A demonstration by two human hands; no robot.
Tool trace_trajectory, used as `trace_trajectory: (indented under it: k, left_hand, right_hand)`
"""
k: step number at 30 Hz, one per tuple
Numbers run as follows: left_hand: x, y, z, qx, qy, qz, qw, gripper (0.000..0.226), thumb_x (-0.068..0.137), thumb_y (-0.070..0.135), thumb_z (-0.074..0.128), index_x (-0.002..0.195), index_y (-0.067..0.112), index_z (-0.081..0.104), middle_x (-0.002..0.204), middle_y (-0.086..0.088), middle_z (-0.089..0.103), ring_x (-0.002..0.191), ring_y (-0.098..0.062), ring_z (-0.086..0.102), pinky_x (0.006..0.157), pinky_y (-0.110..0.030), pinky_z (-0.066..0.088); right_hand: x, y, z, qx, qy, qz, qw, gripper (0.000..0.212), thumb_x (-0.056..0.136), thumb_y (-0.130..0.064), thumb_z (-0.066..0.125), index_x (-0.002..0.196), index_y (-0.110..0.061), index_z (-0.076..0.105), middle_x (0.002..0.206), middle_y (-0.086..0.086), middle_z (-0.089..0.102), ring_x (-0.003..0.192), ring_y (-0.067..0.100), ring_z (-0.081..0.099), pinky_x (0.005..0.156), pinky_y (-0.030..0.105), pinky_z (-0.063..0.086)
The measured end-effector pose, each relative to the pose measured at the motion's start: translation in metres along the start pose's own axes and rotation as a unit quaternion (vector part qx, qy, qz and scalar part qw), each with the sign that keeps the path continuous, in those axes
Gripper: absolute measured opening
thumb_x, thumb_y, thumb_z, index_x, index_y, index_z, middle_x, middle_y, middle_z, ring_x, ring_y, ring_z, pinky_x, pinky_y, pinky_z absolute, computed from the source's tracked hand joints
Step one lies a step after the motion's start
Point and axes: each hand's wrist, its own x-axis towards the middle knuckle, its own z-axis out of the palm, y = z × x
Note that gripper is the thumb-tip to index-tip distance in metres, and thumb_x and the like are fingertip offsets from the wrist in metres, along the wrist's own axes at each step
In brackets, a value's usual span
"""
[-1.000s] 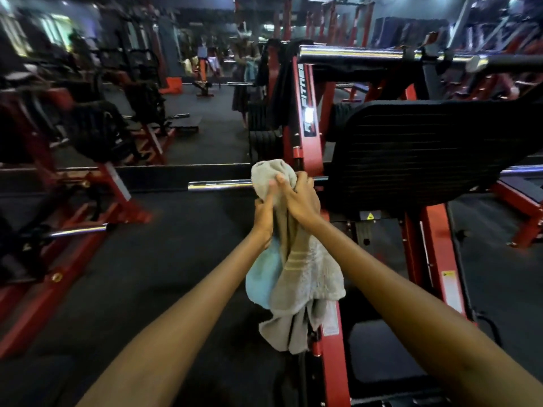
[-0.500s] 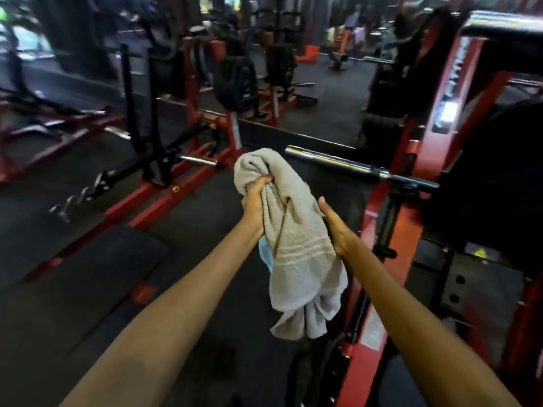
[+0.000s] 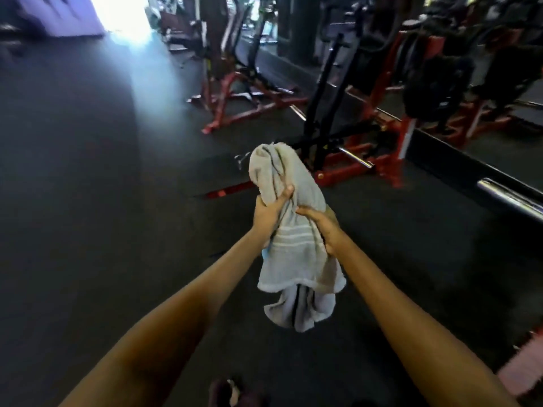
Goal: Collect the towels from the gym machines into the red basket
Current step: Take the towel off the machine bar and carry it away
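A grey towel (image 3: 296, 259) with pale stripes hangs bunched in front of me at the middle of the view. My left hand (image 3: 269, 211) grips its upper left side, thumb across the cloth. My right hand (image 3: 321, 227) grips its right side a little lower. A sliver of light blue towel (image 3: 265, 252) peeks out under the grey one by my left wrist. The red basket is not in view.
Dark rubber floor (image 3: 102, 186) stretches wide to the left and ahead. Red and black gym machines (image 3: 346, 142) stand ahead and to the right. A chrome bar (image 3: 511, 198) juts in at the right edge. My foot (image 3: 232, 392) shows at the bottom.
The view has swung left, away from the red machine toward open floor. My right hand has closed onto the towel's right side. Both hands carry the towels along.
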Motion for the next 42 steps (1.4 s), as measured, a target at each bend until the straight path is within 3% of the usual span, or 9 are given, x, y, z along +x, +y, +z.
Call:
trace_trajectory:
  k: [3,7,11,16,23,26,31,36,42]
  left_hand:
    - [0.014,0.007,-0.053,0.001,0.083,-0.004,0.997,0.091,0.035,0.070,0.081,0.109,0.020,0.063,0.109,0.000,0.070,0.101,-0.018,0.066,0.095,-0.039,0.053]
    - [0.030,0.029,-0.120,-0.021,0.145,0.001,0.989,0.061,0.050,0.063,0.079,0.094,0.024,0.065,0.102,-0.001,0.071,0.098,-0.019,0.067,0.095,-0.039,0.053]
    - [0.046,0.049,-0.182,-0.025,0.199,-0.013,0.980,0.047,0.060,0.059,0.078,0.087,0.023,0.065,0.094,-0.001,0.072,0.093,-0.019,0.068,0.092,-0.039,0.054]
    - [0.051,0.062,-0.263,-0.081,0.227,-0.002,0.971,0.074,0.050,0.064,0.081,0.105,0.018,0.067,0.102,-0.005,0.074,0.095,-0.023,0.071,0.091,-0.044,0.055]
    - [0.030,0.080,-0.375,-0.101,0.298,0.018,0.949,0.053,0.081,0.056,0.063,0.121,0.022,0.055,0.105,-0.001,0.066,0.093,-0.014,0.064,0.067,-0.026,0.051]
    - [0.023,0.085,-0.418,-0.104,0.360,0.030,0.926,0.061,0.079,0.056,0.065,0.124,0.015,0.057,0.103,-0.002,0.067,0.091,-0.013,0.065,0.066,-0.024,0.052]
    - [0.027,0.095,-0.489,-0.146,0.468,0.028,0.871,0.052,0.074,0.056,0.069,0.105,0.014,0.059,0.093,-0.003,0.067,0.083,-0.014,0.064,0.073,-0.030,0.051]
    - [0.049,0.113,-0.569,-0.175,0.541,0.031,0.822,0.065,0.067,0.060,0.073,0.103,0.007,0.063,0.095,-0.007,0.069,0.092,-0.022,0.067,0.088,-0.039,0.054]
    - [0.074,0.157,-0.655,-0.243,0.606,0.061,0.755,0.058,0.071,0.058,0.071,0.097,0.010,0.052,0.086,-0.004,0.061,0.092,-0.025,0.063,0.084,-0.040,0.052]
  right_hand:
    - [0.024,0.009,0.052,-0.026,-0.040,0.002,0.999,0.062,0.064,-0.021,0.084,0.121,-0.011,0.062,0.110,0.009,0.070,0.100,0.026,0.067,0.093,0.043,0.053]
    - [0.054,0.018,0.129,-0.046,-0.086,0.021,0.995,0.051,0.068,-0.025,0.082,0.114,-0.021,0.059,0.103,0.001,0.067,0.093,0.019,0.064,0.089,0.034,0.051]
    - [0.083,0.032,0.197,-0.072,-0.136,0.050,0.987,0.070,0.062,-0.031,0.085,0.125,-0.015,0.058,0.113,0.007,0.067,0.102,0.025,0.065,0.097,0.044,0.050]
    - [0.106,0.051,0.285,-0.090,-0.188,0.056,0.976,0.065,0.069,-0.026,0.082,0.126,-0.016,0.053,0.114,0.005,0.064,0.102,0.022,0.062,0.093,0.038,0.050]
    - [0.117,0.088,0.415,-0.123,-0.298,0.075,0.944,0.078,0.059,-0.029,0.086,0.128,-0.014,0.054,0.113,0.009,0.067,0.099,0.026,0.066,0.089,0.041,0.055]
    - [0.117,0.107,0.469,-0.132,-0.344,0.097,0.925,0.071,0.061,-0.024,0.086,0.125,-0.011,0.057,0.109,0.012,0.069,0.098,0.028,0.068,0.086,0.042,0.056]
    - [0.120,0.139,0.556,-0.138,-0.415,0.153,0.886,0.050,0.071,-0.019,0.080,0.117,-0.008,0.063,0.107,0.016,0.070,0.099,0.029,0.068,0.085,0.039,0.056]
    - [0.138,0.162,0.653,-0.153,-0.470,0.167,0.853,0.050,0.071,-0.020,0.080,0.117,-0.007,0.065,0.108,0.015,0.071,0.099,0.028,0.068,0.082,0.037,0.057]
    - [0.156,0.170,0.782,-0.190,-0.551,0.180,0.792,0.049,0.072,-0.018,0.080,0.117,-0.007,0.065,0.110,0.012,0.071,0.101,0.026,0.068,0.086,0.037,0.056]
